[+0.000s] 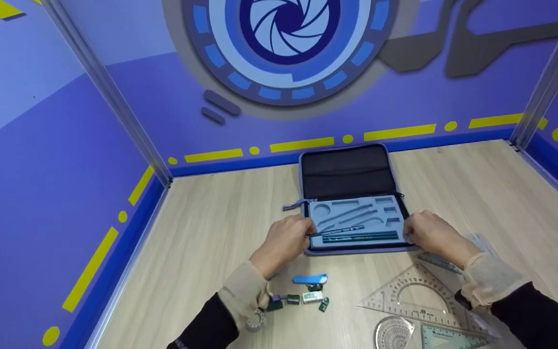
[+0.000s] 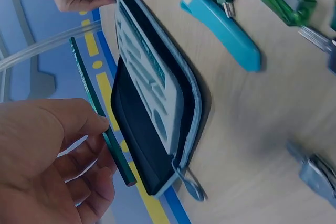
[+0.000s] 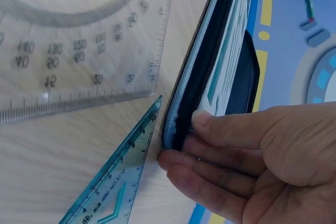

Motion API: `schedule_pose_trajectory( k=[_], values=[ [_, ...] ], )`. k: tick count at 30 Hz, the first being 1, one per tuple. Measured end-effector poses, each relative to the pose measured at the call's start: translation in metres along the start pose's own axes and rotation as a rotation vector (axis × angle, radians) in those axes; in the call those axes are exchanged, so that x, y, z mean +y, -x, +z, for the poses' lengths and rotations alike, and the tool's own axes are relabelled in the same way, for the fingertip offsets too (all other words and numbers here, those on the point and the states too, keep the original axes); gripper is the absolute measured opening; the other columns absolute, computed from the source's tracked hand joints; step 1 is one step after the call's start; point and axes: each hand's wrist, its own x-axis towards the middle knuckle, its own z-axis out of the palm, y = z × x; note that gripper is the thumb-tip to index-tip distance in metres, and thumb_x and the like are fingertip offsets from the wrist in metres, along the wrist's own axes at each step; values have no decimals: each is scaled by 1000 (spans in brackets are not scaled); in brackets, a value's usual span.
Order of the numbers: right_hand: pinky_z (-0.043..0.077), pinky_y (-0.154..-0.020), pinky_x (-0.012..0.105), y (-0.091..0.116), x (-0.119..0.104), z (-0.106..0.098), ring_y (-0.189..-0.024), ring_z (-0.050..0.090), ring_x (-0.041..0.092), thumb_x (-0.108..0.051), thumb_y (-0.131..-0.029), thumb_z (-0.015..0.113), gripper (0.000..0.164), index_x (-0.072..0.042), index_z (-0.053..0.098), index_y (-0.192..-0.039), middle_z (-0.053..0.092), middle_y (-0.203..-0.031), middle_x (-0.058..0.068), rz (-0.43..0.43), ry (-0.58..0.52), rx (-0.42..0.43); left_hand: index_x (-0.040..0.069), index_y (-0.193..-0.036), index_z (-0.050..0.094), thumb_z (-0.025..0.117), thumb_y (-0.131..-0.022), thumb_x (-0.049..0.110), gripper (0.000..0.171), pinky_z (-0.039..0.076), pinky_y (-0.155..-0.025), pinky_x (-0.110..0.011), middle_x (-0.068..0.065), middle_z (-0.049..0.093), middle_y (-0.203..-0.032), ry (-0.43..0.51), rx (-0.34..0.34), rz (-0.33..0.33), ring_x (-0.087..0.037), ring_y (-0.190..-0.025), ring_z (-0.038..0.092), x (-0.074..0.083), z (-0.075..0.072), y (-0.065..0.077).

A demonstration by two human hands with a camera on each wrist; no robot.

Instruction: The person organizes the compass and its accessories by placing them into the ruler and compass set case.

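Note:
An unzipped zip case (image 1: 349, 172) lies on the table, its dark lid folded back toward the wall. Inside is a grey-blue foam insert (image 1: 315, 220) with shaped slots, mostly bare, and dark green pencils (image 1: 360, 237) along its near side. Over the insert's left end, my left hand (image 1: 286, 237) pinches another green pencil (image 2: 119, 158) between thumb and fingers. My right hand (image 1: 431, 235) grips the case's near right edge; in the right wrist view its thumb (image 3: 202, 118) lies on the rim with the fingers outside.
Before the case lie a blue cutter-like tool (image 1: 309, 279), a white eraser (image 1: 312, 296), green sharpeners (image 1: 293, 299) and a compass-like metal piece (image 1: 255, 320). Clear set squares (image 1: 385, 296) and a protractor (image 1: 393, 333) lie front right. Printed panels (image 1: 279, 131) stand behind and at both sides.

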Motion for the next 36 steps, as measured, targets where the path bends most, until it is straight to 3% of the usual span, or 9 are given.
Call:
schedule_pose_trajectory(
  k=[14,25,36],
  values=[
    [40,-53,28,1,1,1,-57,48,14,7,-81,67,20,-7,72,-68,65,-66,0,12,-2,3,18,-106,79,66,-92,3,25,59,-74,-31,1,75,-103,-39,-100,34,-16,-95,72,30,36,-35],
    [41,-52,28,2,1,1,-56,50,13,6,-82,68,18,-6,74,-71,65,-65,0,4,-2,8,21,-113,78,64,-96,5,28,59,-84,-30,3,76,-110,-31,-171,25,-15,-101,72,42,53,-49],
    [39,-53,27,4,0,-1,-55,47,11,7,-83,67,22,-9,74,-69,65,-64,-2,-16,-8,30,22,-113,79,64,-96,7,28,59,-84,-31,4,76,-110,-50,-166,31,-14,-102,71,46,61,-57]
  ],
)
